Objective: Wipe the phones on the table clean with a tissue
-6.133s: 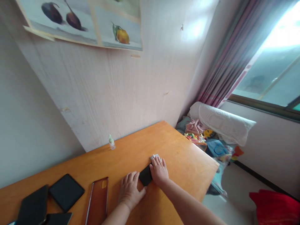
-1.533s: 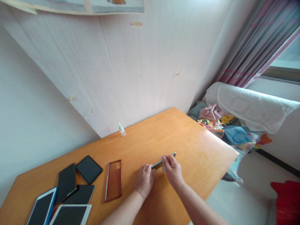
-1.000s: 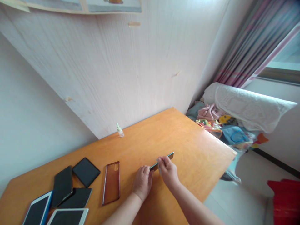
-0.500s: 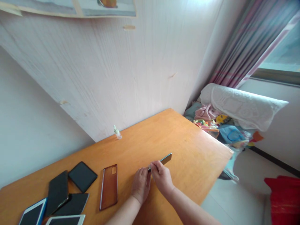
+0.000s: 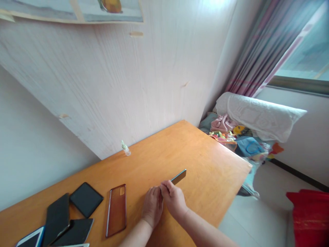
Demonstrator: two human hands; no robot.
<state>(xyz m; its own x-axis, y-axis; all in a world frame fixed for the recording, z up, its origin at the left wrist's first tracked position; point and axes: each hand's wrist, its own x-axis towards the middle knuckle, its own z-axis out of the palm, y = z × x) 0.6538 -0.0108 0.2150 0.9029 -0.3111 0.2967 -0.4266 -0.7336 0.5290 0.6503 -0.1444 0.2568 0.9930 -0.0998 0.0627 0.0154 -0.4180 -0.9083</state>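
Observation:
A thin dark phone (image 5: 179, 177) with a pale edge stands on its long side, tilted, just above or on the wooden table. Its near half is hidden by my fingers. My left hand (image 5: 152, 206) is closed around the near end. My right hand (image 5: 174, 198) pinches along the upper edge, its fingertips close against the left hand's. Whether something small is between those fingertips I cannot tell. To the left of my hands lies a translucent brown phone case (image 5: 116, 216) with a camera cutout.
On the table (image 5: 205, 161) at left lie a black square pad (image 5: 86, 199), dark flat cases (image 5: 57, 218) and a blue-edged white phone (image 5: 32, 238). A small dropper bottle (image 5: 125, 149) stands by the wall. Beyond the right edge are bags (image 5: 249, 146) and a red cloth (image 5: 309, 216).
The view has shifted slightly, so everything sits a bit further left and most of the table lower. Both hands keep hold of the phone, fingers moving only a little along its edge.

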